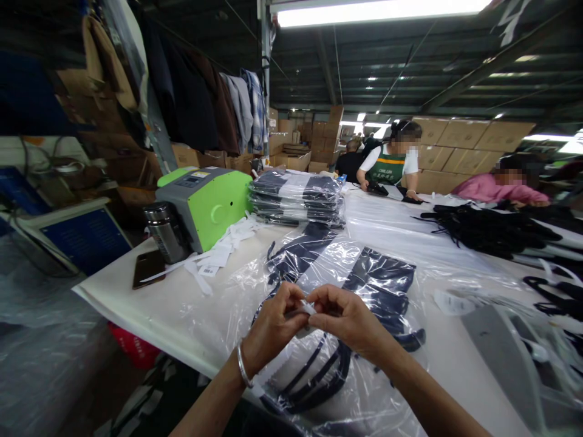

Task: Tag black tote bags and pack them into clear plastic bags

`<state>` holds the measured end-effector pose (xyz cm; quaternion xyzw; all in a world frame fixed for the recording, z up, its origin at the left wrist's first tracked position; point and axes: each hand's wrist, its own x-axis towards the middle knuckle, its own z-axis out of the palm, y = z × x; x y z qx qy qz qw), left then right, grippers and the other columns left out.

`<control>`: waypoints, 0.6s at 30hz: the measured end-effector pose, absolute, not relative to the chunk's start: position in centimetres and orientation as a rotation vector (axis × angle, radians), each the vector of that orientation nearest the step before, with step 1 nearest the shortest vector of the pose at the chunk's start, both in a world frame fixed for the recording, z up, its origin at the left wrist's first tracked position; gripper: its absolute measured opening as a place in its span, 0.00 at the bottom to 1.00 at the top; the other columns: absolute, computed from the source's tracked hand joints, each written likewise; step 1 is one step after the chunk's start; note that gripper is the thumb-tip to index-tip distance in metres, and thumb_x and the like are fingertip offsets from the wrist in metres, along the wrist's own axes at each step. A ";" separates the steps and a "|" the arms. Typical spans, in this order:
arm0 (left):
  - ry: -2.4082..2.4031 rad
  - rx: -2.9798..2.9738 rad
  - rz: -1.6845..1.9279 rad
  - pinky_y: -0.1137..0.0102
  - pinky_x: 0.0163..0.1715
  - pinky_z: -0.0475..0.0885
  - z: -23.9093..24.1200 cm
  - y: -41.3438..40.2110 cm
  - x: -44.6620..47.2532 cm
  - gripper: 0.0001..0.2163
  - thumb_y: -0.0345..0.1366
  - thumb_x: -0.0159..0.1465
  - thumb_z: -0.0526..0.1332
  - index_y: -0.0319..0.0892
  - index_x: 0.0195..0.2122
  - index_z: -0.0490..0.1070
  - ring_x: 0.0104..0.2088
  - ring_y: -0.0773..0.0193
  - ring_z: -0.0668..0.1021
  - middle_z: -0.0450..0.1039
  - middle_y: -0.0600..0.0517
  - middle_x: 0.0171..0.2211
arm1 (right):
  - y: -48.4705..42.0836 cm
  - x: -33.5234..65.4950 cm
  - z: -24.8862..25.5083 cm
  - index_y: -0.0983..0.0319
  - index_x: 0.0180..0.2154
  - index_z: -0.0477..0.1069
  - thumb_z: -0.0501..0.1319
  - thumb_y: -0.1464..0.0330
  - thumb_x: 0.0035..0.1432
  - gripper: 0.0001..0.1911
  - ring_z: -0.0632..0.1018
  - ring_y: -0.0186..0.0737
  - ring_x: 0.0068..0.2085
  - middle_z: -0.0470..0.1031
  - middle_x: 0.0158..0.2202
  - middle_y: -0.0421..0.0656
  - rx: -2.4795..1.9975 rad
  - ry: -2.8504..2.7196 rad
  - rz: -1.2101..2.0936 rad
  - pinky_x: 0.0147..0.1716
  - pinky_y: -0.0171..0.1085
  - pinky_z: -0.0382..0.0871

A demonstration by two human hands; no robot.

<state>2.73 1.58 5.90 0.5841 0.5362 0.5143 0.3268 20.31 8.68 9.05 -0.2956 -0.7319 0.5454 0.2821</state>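
My left hand [273, 325] and my right hand [348, 318] meet over the table's near edge. Both are closed in a pinch on a small white strip [307, 308] held between their fingertips. A silver bangle rings my left wrist. Under the hands lies a clear plastic bag [337, 273] holding a folded dark navy and white garment [380, 282] with dark straps trailing toward me.
A green and grey machine [203, 203] stands at the left with a steel flask [164, 230], a phone [148, 268] and loose white tags [223, 249]. A stack of bagged garments [296, 197] sits behind. Black straps [483, 227] pile at right. Two people work at the far end.
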 end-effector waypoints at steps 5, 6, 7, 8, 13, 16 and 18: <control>1.334 1.392 1.315 0.73 0.27 0.63 5.9 2.0 2.4 0.15 0.34 0.57 0.68 0.44 0.43 0.67 0.27 0.68 0.73 0.70 0.58 0.27 | 9.0 20.3 9.2 0.61 0.40 0.75 0.70 0.64 0.51 0.14 0.65 0.30 0.27 0.66 0.26 0.35 -0.801 -1.905 1.510 0.26 0.32 0.57; 1.281 1.342 1.323 0.74 0.28 0.64 5.7 2.1 2.3 0.15 0.35 0.57 0.69 0.43 0.43 0.67 0.28 0.68 0.73 0.71 0.57 0.28 | 9.1 20.4 9.2 0.61 0.40 0.75 0.69 0.64 0.51 0.14 0.65 0.30 0.27 0.65 0.26 0.35 -0.809 -1.873 1.510 0.26 0.32 0.57; 1.225 1.294 1.333 0.74 0.29 0.66 5.6 2.1 2.2 0.15 0.37 0.58 0.69 0.43 0.44 0.67 0.30 0.67 0.74 0.72 0.56 0.30 | 9.2 20.4 9.1 0.61 0.40 0.74 0.69 0.64 0.51 0.15 0.65 0.30 0.27 0.65 0.26 0.34 -0.816 -1.836 1.518 0.26 0.32 0.57; 1.173 1.254 1.342 0.74 0.30 0.67 5.5 2.2 2.1 0.15 0.38 0.59 0.68 0.43 0.44 0.67 0.31 0.67 0.75 0.73 0.55 0.32 | 9.2 20.5 9.1 0.61 0.41 0.74 0.69 0.64 0.51 0.15 0.66 0.30 0.27 0.66 0.26 0.34 -0.823 -1.804 1.530 0.27 0.32 0.58; 1.134 1.191 1.355 0.74 0.27 0.67 5.3 2.4 1.8 0.16 0.42 0.61 0.67 0.42 0.46 0.66 0.26 0.69 0.73 0.69 0.58 0.27 | 9.8 21.1 9.0 0.62 0.41 0.73 0.67 0.62 0.54 0.14 0.69 0.32 0.28 0.70 0.27 0.36 -0.891 -1.869 1.515 0.28 0.33 0.61; 1.136 1.185 1.350 0.76 0.23 0.63 5.4 2.5 1.4 0.15 0.42 0.62 0.67 0.43 0.46 0.67 0.24 0.71 0.70 0.67 0.59 0.26 | 10.3 21.7 9.3 0.61 0.45 0.73 0.63 0.60 0.59 0.14 0.73 0.36 0.29 0.73 0.26 0.38 -0.951 -2.013 1.371 0.30 0.35 0.65; 1.094 1.161 1.356 0.78 0.21 0.60 5.4 2.7 1.1 0.14 0.43 0.63 0.66 0.43 0.45 0.67 0.23 0.73 0.68 0.67 0.59 0.26 | 10.7 22.4 9.6 0.60 0.47 0.73 0.60 0.61 0.62 0.13 0.76 0.39 0.31 0.77 0.30 0.41 -0.976 -2.131 1.103 0.34 0.38 0.69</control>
